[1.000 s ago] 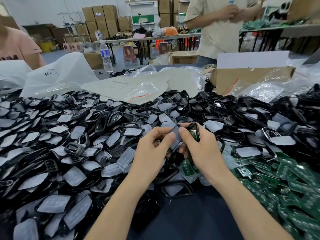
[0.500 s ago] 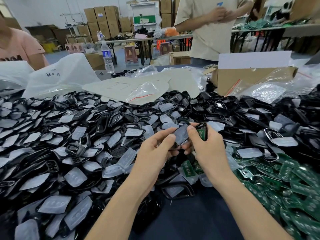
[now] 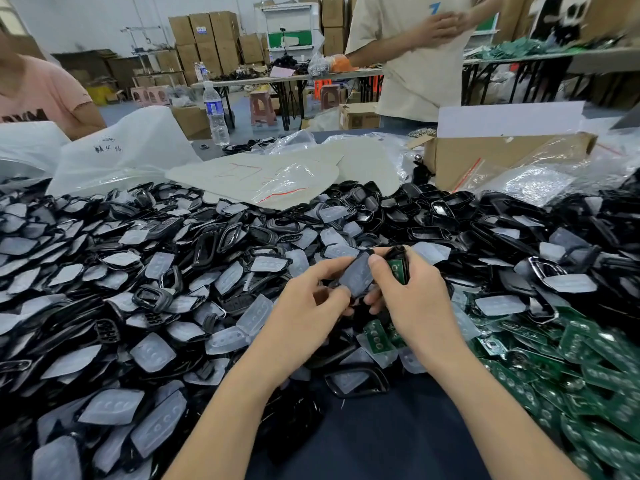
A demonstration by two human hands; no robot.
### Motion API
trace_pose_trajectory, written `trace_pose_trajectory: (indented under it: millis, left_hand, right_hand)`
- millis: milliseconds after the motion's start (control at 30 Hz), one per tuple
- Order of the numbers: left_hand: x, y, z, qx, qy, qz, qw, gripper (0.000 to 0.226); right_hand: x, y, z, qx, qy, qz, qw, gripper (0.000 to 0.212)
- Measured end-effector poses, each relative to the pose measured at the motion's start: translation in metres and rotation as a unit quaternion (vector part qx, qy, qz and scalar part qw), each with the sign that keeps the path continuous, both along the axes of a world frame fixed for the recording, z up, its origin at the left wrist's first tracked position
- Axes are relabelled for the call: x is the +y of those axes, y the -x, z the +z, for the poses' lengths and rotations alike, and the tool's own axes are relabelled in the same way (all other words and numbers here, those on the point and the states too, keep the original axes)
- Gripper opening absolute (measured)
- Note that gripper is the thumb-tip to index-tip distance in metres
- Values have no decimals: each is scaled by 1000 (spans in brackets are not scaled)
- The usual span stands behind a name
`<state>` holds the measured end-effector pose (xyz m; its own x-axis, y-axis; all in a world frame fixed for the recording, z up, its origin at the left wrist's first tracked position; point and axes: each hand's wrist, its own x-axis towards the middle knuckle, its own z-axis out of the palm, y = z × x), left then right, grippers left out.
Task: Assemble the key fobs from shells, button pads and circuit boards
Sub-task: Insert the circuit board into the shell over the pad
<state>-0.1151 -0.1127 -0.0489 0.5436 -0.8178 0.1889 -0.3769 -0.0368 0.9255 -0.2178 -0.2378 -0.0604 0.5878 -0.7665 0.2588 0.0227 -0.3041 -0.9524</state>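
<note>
Button pad [image 3: 356, 276] raised above heap [image 3: 138, 271], pinched between fingers of left hand [image 3: 304, 317] and thumb of right hand [image 3: 412, 299]. Right fingers also curled round black shell [image 3: 394, 252] with green circuit board [image 3: 399, 269]. Counter [image 3: 381, 441] dark; loose green boards [image 3: 588, 368] right. Cardboard box [image 3: 485, 157], stacked cartons [image 3: 207, 39] behind.

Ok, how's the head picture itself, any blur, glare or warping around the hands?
Head view: left hand, right hand and the button pad between them are sharp; even, soft light, no hard shadows; the standing person's hand and the top right corner are motion-blurred; wide-angle bowing toward the edges; mild glare on the clear bags.
</note>
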Motion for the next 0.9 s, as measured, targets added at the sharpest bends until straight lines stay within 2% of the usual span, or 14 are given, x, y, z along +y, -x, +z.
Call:
trace_pose_trajectory:
  millis: [133, 300, 600, 767, 900]
  left_hand:
    - [-5, 2, -2, 12, 30, 10, 999, 19]
    - [-8, 2, -5, -2, 20, 5, 1000, 23]
    - [1, -1, -1, -12, -38, -50, 998, 38]
    - [-1, 4, 0, 40, -9, -37, 998, 25]
    - [-3, 2, -2, 18, 15, 5, 1000, 15]
  right_hand:
    - [1, 2, 2, 14, 14, 13, 1000, 7]
    - [2, 1, 2, 45, 54, 13, 997, 10]
    - [-2, 3, 0, 45, 45, 29, 998, 10]
    - [-4, 3, 1, 34, 35, 35, 998, 9]
    - [-3, 3, 1, 44, 30, 73, 996, 7]
